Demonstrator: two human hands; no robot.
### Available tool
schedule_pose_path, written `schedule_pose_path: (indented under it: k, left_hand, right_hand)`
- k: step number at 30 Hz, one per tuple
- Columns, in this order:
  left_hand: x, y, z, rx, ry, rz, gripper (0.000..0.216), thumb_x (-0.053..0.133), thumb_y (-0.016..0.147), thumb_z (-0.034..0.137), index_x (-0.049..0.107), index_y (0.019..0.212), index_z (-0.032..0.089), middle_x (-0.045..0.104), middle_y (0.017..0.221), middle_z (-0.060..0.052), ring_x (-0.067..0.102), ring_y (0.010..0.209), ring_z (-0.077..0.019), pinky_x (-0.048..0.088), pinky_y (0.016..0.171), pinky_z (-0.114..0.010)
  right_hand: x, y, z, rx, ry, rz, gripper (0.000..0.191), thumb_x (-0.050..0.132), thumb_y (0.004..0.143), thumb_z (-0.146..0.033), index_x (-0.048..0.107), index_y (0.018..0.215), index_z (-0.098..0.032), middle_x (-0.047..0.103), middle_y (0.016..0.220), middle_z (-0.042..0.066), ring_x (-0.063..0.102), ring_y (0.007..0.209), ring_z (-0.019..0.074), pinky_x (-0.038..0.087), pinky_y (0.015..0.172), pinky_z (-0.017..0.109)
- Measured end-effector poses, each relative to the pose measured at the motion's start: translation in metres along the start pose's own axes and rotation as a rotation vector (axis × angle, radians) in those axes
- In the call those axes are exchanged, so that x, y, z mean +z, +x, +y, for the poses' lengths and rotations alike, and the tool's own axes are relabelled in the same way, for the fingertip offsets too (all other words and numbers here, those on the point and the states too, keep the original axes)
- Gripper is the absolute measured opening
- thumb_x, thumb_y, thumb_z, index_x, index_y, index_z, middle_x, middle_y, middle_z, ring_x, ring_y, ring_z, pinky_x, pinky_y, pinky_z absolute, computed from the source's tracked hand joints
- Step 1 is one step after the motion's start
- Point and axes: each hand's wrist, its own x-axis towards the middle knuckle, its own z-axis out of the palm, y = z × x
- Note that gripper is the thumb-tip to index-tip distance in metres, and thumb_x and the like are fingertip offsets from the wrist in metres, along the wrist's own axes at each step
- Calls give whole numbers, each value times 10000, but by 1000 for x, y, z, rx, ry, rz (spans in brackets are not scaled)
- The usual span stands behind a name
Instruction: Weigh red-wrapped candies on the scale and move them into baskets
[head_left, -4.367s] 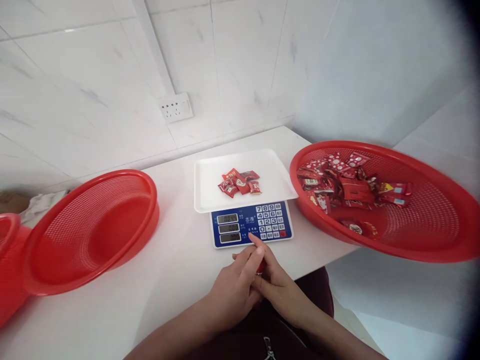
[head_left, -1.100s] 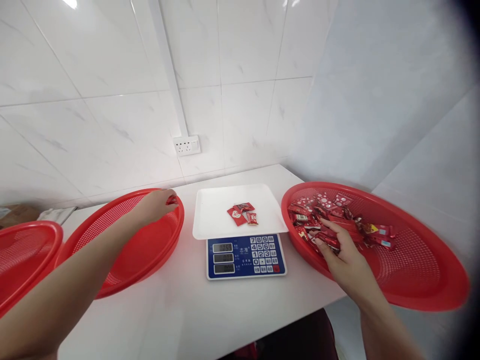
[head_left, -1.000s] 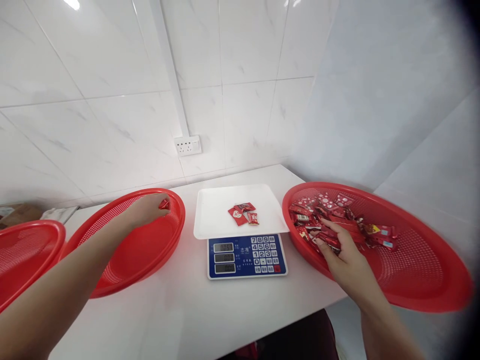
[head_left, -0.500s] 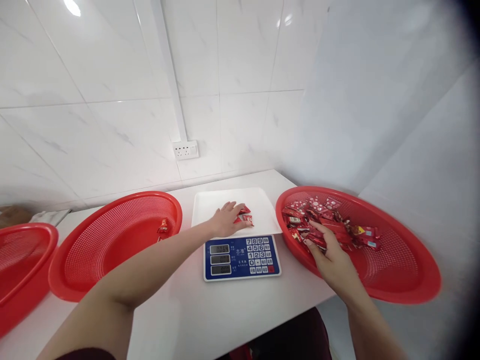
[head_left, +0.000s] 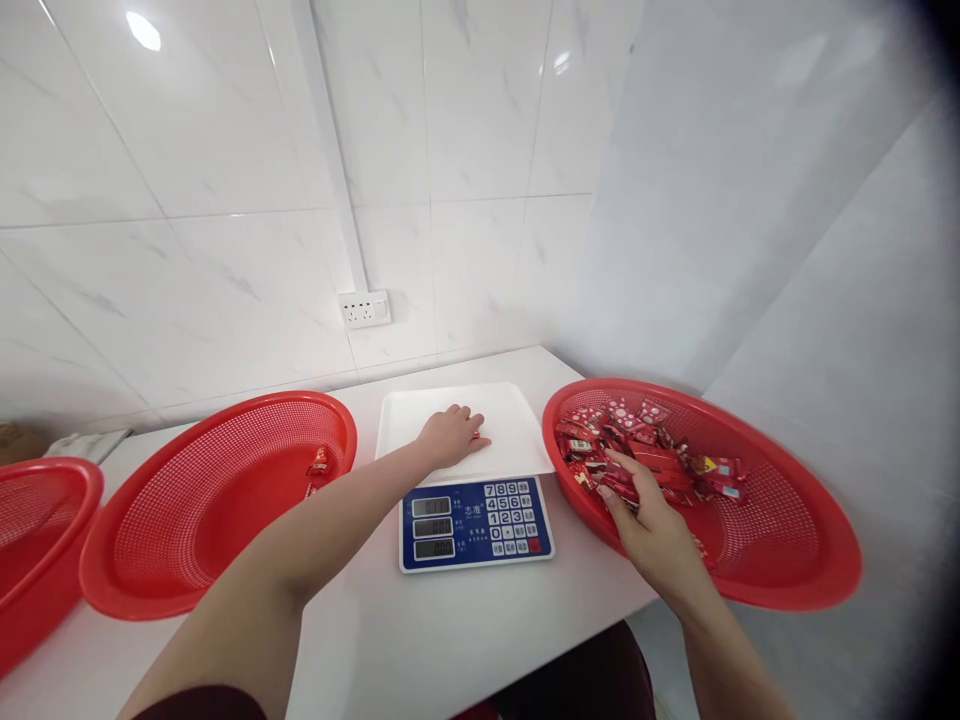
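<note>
- The left hand [head_left: 448, 438] is low over the white pan [head_left: 517, 430], its fingers curled around a red packet [head_left: 476, 434]; just a sliver shows by the thumb, hiding its long axis.
- That packet lies much nearer this hand than the right hand [head_left: 649, 525].
- The right hand's thumb and forefinger stand parted at the packet pile [head_left: 656, 462]; whether those fingers grip anything, I cannot tell.

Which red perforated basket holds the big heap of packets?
The basket right of the digital scale, at the right hand; the middle basket shows only a few packets, the cut-off leftmost basket none.
</note>
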Motion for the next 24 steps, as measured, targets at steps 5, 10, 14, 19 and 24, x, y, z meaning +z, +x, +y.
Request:
schedule_pose_path:
  k: [5, 10, 14, 19, 24]
  left_hand:
    - [-1, 2, 0, -78, 8, 11, 376, 477, 892, 416, 522, 1173, 169, 583, 1117, -101, 576, 979, -229, 494, 806, -421]
    - [-6, 1, 1, -128, -2, 16, 353, 501, 891, 383, 527, 1170, 168, 604, 1091, -83, 607, 906, -191, 511, 776, -391]
    - [-26, -16, -16, -209, 13, 70, 407, 416, 891, 470, 462, 1212, 224, 671, 980, -71, 623, 880, -228, 481, 728, -350]
    - [-55, -68, -60, -353, 51, 139, 419, 346, 891, 491, 440, 1221, 251, 668, 1040, -72, 609, 932, -256, 456, 688, -328]
    - [-61, -129, -99, -529, 50, 125, 448, 381, 865, 492, 518, 1195, 221, 673, 1017, -105, 618, 910, -297, 474, 665, -359]
  right_hand:
    - [0, 0, -1, 34, -8, -30, 472, 390, 876, -441, 419, 1314, -270, 574, 1276, 71, 584, 1102, 259, 492, 864, 391]
    - [-1, -1, -3, 61, 7, -39, 482, 396, 871, -449, 417, 1316, -267, 567, 1286, 72, 569, 1124, 256, 478, 891, 388]
    - [-1, -1, -4, 56, 34, -42, 482, 398, 867, -441, 420, 1314, -260, 572, 1278, 69, 571, 1120, 243, 473, 898, 372]
    - [0, 0, -5, 84, 44, 5, 532, 430, 845, -453, 385, 1341, -267, 547, 1293, 82, 592, 1067, 255, 480, 858, 376]
    - [4, 2, -10, 157, 83, 213, 656, 572, 741, -491, 390, 1294, -188, 580, 1167, 150, 624, 900, 291, 493, 729, 410]
